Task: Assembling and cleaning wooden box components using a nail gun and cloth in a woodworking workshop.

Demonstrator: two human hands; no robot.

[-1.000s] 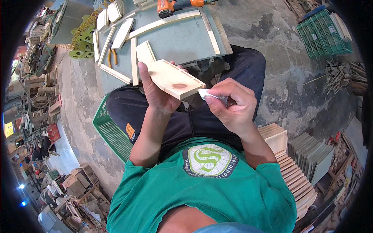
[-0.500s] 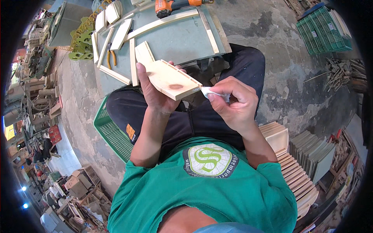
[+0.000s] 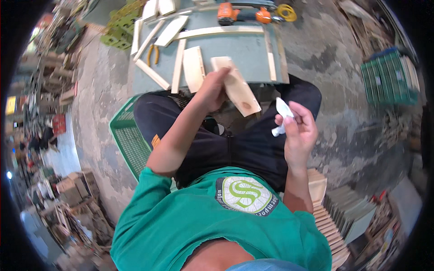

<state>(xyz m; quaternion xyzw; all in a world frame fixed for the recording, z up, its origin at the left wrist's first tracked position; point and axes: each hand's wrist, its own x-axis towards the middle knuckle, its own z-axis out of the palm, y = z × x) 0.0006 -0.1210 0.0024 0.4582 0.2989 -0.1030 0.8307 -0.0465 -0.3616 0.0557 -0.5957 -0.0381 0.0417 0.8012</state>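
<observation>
My left hand (image 3: 212, 92) grips a pale wooden board (image 3: 242, 92) by its left side, thumb on top. The board tilts down toward me, with a brown knot near its lower end and small marks along its right edge. My right hand (image 3: 299, 137) is raised over my right thigh, apart from the board. A small white squeeze tube (image 3: 284, 109), its broad end pointing up, is held between its thumb and fingers. Close beyond my left hand, another wooden piece (image 3: 194, 67) lies on the grey-green work table (image 3: 221, 47).
Thin wooden strips (image 3: 178, 65) lie about the table, with yellow-handled pliers (image 3: 156, 55) among them. An orange and black power tool (image 3: 226, 14) rests at the far edge. Green crates (image 3: 389, 79) stand at right, a green basket (image 3: 131, 144) by my left leg, stacked wood (image 3: 327, 226) behind my right.
The tube has left the board's corner and moved right with my right hand. My left hand has carried the board forward and right, turning it steeper. The view has shifted.
</observation>
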